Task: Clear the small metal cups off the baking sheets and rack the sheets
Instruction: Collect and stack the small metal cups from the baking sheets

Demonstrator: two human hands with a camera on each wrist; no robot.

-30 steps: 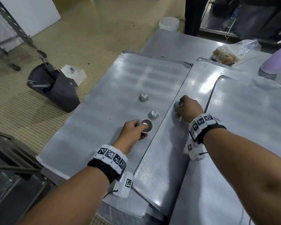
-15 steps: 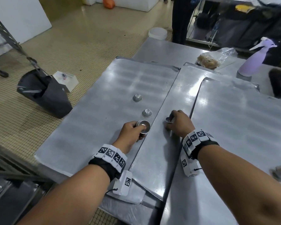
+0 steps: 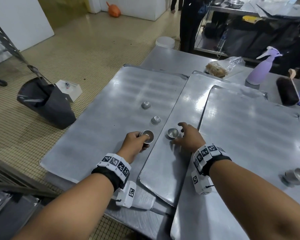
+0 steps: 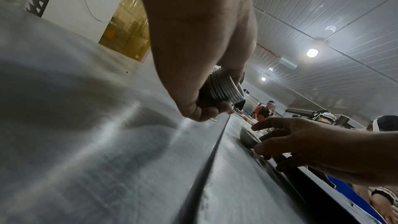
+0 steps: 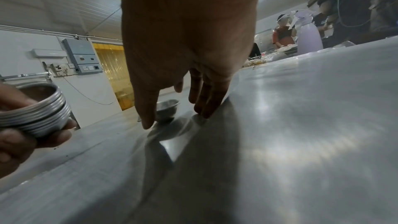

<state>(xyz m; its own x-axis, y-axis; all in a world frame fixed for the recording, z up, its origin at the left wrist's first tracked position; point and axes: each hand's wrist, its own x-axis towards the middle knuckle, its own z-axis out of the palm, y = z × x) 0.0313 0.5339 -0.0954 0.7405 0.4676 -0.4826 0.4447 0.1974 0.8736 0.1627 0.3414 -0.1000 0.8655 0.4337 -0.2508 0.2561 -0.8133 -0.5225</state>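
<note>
My left hand [image 3: 143, 142] grips a stack of nested small metal cups [image 3: 147, 135], held just above the left baking sheet [image 3: 107, 122]; the ribbed rims of the stack [image 4: 221, 88] show in the left wrist view. My right hand [image 3: 180, 135] is open over the middle sheet [image 3: 185, 108], thumb and fingers spread either side of a single upright cup [image 3: 172, 133] without gripping it. In the right wrist view that cup [image 5: 167, 109] stands between the thumb and the fingertips [image 5: 204, 108]. Two upturned cups [image 3: 145, 105] [image 3: 155, 120] stand further out on the left sheet.
A third sheet [image 3: 249, 135] overlaps on the right, with another stack of cups [image 3: 296, 176] near its near right edge. A purple spray bottle [image 3: 260, 70], brush [image 3: 287, 92] and plastic bag [image 3: 222, 66] lie at the back. A dark bag [image 3: 47, 103] sits on the floor.
My right hand drew a cup toward me along the middle sheet and let it go; its fingers have opened. My left hand kept its stack almost still.
</note>
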